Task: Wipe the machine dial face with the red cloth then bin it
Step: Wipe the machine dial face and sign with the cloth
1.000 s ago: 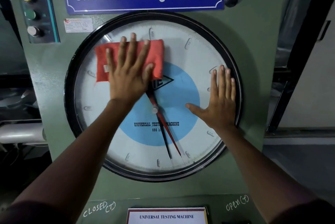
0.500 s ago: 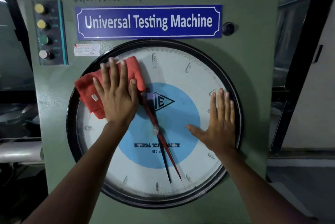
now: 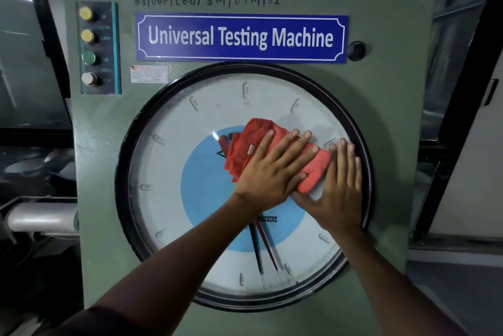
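The round dial face [image 3: 174,172], white with a pale blue centre and a black rim, fills the middle of the green machine front. A crumpled red cloth [image 3: 245,145] lies against the glass just right of centre. My left hand [image 3: 272,169] presses flat on the cloth with fingers spread. My right hand [image 3: 340,186] rests flat on the glass at the dial's right edge, its thumb touching the cloth's lower corner. A black and a red needle [image 3: 261,248] point downward, partly hidden by my left forearm. No bin is in view.
A blue "Universal Testing Machine" plate [image 3: 241,37] sits above the dial. A strip of several push buttons [image 3: 88,47] is at the upper left, a black knob [image 3: 356,50] at the upper right. A grey pipe [image 3: 40,217] juts out left of the machine.
My left hand has swept the cloth from the dial's upper left across to right of centre, up against my right hand. The view has tilted upward.
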`<action>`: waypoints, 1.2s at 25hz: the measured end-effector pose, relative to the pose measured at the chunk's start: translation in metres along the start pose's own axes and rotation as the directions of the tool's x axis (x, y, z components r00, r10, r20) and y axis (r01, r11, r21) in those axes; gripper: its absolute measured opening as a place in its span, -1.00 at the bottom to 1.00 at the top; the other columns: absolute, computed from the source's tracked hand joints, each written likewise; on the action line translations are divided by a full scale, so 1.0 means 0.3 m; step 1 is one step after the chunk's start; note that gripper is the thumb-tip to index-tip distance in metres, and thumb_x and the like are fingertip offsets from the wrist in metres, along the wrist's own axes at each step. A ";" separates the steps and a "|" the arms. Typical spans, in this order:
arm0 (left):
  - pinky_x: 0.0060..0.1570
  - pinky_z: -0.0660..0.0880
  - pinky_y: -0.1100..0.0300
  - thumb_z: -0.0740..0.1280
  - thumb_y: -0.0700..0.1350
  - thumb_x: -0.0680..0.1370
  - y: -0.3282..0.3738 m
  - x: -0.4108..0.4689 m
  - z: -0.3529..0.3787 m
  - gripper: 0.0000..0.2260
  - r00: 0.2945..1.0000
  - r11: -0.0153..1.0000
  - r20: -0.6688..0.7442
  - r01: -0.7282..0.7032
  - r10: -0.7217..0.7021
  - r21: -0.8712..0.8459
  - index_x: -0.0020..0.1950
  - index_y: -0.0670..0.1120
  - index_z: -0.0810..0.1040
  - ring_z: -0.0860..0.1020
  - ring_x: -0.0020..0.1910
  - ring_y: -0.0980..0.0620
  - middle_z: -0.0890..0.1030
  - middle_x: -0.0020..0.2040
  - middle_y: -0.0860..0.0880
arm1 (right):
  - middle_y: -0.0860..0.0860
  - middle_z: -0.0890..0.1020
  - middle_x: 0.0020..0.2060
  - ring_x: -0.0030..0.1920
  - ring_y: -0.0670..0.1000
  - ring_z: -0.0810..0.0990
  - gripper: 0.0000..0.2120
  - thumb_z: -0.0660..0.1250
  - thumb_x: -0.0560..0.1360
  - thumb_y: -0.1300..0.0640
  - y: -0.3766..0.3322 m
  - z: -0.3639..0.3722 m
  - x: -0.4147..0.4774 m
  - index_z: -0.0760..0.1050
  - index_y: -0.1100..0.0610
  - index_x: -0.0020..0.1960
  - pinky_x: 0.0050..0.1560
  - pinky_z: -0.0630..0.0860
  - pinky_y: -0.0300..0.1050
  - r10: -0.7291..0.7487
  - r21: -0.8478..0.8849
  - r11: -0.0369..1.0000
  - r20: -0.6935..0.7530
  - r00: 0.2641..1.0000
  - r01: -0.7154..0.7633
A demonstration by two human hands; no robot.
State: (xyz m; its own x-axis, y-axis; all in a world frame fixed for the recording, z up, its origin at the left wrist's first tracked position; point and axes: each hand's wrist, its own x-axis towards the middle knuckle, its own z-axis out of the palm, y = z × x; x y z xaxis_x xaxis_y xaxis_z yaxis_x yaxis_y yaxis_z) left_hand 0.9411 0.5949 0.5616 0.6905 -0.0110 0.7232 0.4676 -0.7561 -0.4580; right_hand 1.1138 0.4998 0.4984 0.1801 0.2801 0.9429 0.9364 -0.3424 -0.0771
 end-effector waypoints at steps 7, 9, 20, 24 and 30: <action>0.65 -0.07 -0.20 0.05 0.15 0.76 -0.292 -0.010 -0.105 -0.51 0.909 0.915 -0.179 0.395 -0.376 0.084 0.70 0.08 0.20 0.12 0.70 -0.15 0.16 0.72 -0.10 | 0.21 0.09 0.75 0.77 0.21 0.02 0.25 0.20 0.45 -0.66 0.008 -0.007 0.002 0.00 0.24 0.75 0.76 0.01 0.18 -0.021 -0.009 1.000 0.023 1.000 0.022; 0.64 -0.18 -0.20 0.01 0.18 0.76 -0.434 -0.092 -0.144 -0.51 0.810 0.812 -0.234 0.572 -0.537 0.115 0.70 0.13 0.17 0.07 0.71 -0.17 0.10 0.73 -0.11 | 0.21 0.08 0.75 0.77 0.21 0.02 0.25 0.21 0.45 -0.66 0.009 -0.004 0.001 -0.01 0.24 0.75 0.76 0.01 0.19 -0.027 -0.003 1.000 0.021 0.999 0.028; 0.49 0.23 -0.31 0.05 0.19 0.73 -0.532 -0.165 -0.151 -0.49 0.255 0.324 -0.318 0.928 -0.913 -0.186 0.64 0.03 0.25 0.33 0.52 -0.31 0.34 0.61 -0.17 | 0.21 0.10 0.75 0.76 0.23 0.09 0.23 0.19 0.45 -0.64 0.000 -0.005 -0.001 0.05 0.26 0.74 0.75 0.07 0.19 -0.029 0.024 0.999 -0.004 1.000 0.029; 0.42 0.28 -0.30 0.10 0.18 0.71 -0.519 0.010 -0.174 -0.54 0.403 0.457 -0.317 0.882 -0.858 -0.116 0.55 0.01 0.37 0.41 0.39 -0.30 0.47 0.48 -0.13 | 0.22 0.11 0.75 0.76 0.24 0.09 0.22 0.23 0.45 -0.62 -0.002 -0.006 0.000 0.05 0.26 0.74 0.74 0.12 0.23 -0.029 0.033 0.999 0.014 0.999 0.029; 0.56 0.12 -0.30 0.10 0.23 0.70 -0.402 0.279 -0.175 -0.53 0.769 0.792 -0.250 0.611 -0.589 0.013 0.54 0.06 0.41 0.36 0.47 -0.27 0.48 0.47 -0.07 | 0.23 0.06 0.75 0.76 0.24 0.04 0.20 0.21 0.49 -0.59 -0.002 -0.011 0.002 0.05 0.31 0.73 0.77 0.02 0.17 -0.042 -0.001 0.999 0.035 0.998 0.042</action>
State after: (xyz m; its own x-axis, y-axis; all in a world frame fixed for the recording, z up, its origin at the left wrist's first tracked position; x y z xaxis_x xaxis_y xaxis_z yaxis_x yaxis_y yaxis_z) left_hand 0.9135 0.6507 0.7045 0.1178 0.2732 0.9547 0.7992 -0.5968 0.0722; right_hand 1.1123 0.4973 0.5001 0.1511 0.3258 0.9333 0.9428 -0.3313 -0.0370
